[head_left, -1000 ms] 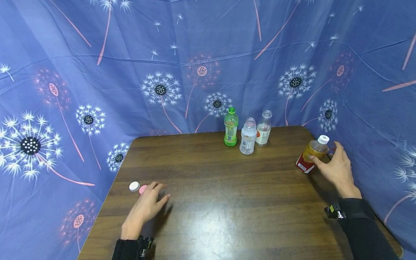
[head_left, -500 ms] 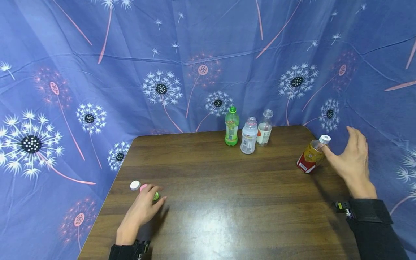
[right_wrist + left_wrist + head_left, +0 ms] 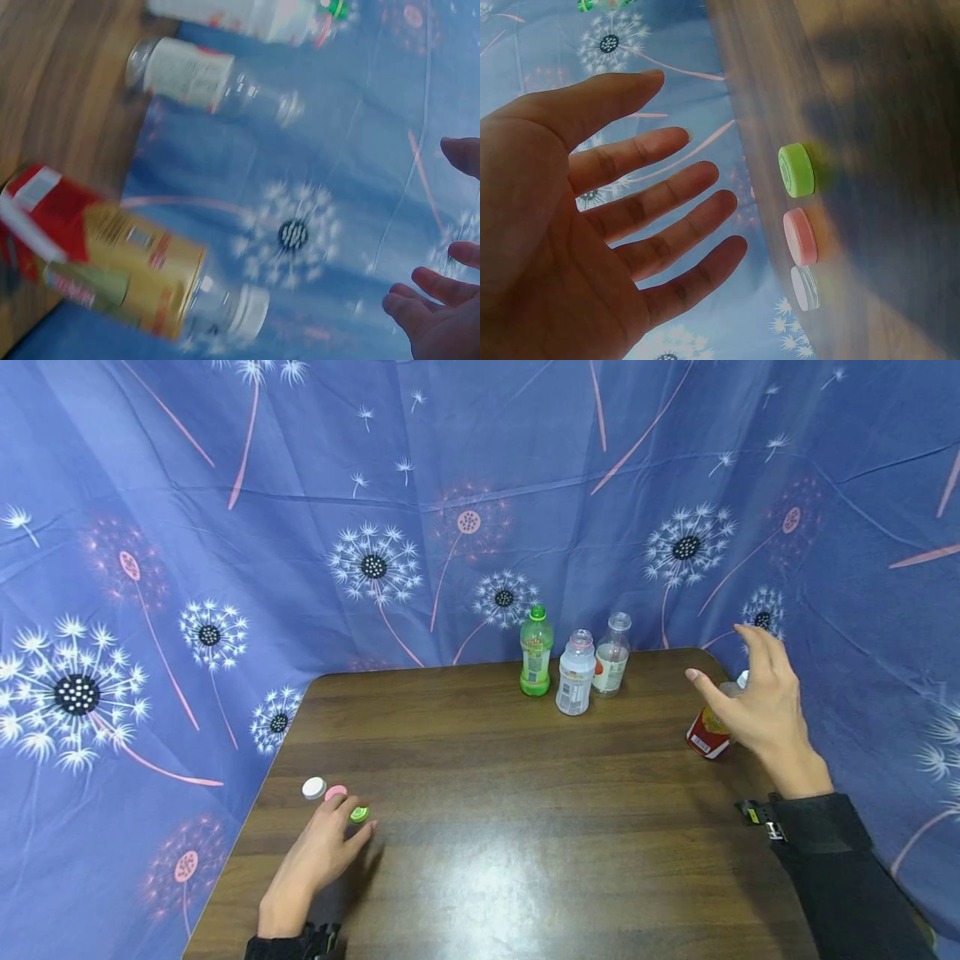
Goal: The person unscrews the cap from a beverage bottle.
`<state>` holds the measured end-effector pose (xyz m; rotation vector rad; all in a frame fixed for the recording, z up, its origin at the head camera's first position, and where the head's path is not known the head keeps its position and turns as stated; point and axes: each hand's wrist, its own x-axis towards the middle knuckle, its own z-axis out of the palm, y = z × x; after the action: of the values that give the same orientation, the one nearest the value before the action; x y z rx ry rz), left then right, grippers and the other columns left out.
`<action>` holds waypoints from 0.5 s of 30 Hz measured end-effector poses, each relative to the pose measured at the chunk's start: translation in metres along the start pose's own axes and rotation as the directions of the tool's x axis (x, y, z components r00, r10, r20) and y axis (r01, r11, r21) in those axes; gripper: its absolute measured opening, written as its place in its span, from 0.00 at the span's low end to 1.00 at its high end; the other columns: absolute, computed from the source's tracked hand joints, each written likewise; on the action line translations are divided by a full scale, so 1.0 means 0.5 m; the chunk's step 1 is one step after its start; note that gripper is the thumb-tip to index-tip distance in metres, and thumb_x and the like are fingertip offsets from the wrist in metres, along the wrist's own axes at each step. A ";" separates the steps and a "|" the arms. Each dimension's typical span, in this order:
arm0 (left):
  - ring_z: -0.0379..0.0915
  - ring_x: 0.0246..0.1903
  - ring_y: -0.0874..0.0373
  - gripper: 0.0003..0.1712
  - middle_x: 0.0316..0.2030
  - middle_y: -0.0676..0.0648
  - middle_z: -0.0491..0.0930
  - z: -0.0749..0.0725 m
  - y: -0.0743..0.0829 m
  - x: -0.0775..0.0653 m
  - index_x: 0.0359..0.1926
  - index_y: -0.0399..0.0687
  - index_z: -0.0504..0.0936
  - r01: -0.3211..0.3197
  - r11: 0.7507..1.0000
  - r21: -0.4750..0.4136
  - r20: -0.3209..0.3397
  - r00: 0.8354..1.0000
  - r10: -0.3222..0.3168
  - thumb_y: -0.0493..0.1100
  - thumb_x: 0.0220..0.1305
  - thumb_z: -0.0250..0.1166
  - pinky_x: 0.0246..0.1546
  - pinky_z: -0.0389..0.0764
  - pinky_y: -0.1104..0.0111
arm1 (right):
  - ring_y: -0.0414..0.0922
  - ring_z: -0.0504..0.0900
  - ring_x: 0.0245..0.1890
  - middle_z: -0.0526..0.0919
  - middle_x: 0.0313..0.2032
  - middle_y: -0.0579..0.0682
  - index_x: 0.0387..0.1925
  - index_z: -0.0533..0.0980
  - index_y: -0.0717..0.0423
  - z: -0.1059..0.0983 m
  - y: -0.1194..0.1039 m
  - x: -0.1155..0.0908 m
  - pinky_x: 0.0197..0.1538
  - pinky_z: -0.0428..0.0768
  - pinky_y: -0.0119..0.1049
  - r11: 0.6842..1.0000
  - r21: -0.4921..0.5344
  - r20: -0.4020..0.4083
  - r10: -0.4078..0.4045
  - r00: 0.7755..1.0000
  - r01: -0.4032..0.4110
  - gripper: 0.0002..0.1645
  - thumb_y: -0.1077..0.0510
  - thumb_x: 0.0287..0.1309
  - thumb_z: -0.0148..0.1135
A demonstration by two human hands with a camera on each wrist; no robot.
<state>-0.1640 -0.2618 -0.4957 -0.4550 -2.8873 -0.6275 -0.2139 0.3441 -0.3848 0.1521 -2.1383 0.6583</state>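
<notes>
My left hand (image 3: 315, 852) hovers beside several loose bottle caps on the table, fingers spread and nothing in its grasp. A green cap (image 3: 796, 170) lies closest to it, then a pink cap (image 3: 801, 237) and a white cap (image 3: 805, 288), all in a short row. At the right, my right hand (image 3: 761, 718) is raised with its thumb and fingers apart, holding nothing. In the head view it partly hides a bottle with a red and yellow label (image 3: 705, 737). The right wrist view shows that bottle (image 3: 142, 262) standing apart from the fingers, a white cap on its neck.
Along the back edge of the wooden table (image 3: 450, 752) stand a green bottle (image 3: 536, 656), a whitish bottle (image 3: 574, 681) and a clear bottle (image 3: 611, 664) with a white label. Blue dandelion-print cloth (image 3: 420, 460) hangs behind and at both sides.
My right hand has left the bottle with the red and yellow label, swinging right, then back left and up. The left hand has drawn slightly toward me, uncovering the green cap.
</notes>
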 end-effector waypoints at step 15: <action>0.78 0.59 0.36 0.18 0.56 0.36 0.81 -0.022 -0.020 -0.008 0.52 0.37 0.84 0.004 1.000 -0.017 -0.039 0.999 -0.005 0.41 0.66 0.74 0.59 0.79 0.42 | 0.66 0.74 0.66 0.72 0.70 0.64 0.77 0.65 0.54 0.168 -0.121 0.036 0.64 0.73 0.66 0.995 0.100 0.247 -0.026 0.969 0.001 0.52 0.48 0.56 0.79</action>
<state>-0.1626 -0.2759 -0.4904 -0.4334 -2.8489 -0.6542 -0.2647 0.2521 -0.3872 0.3176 -2.3413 0.7727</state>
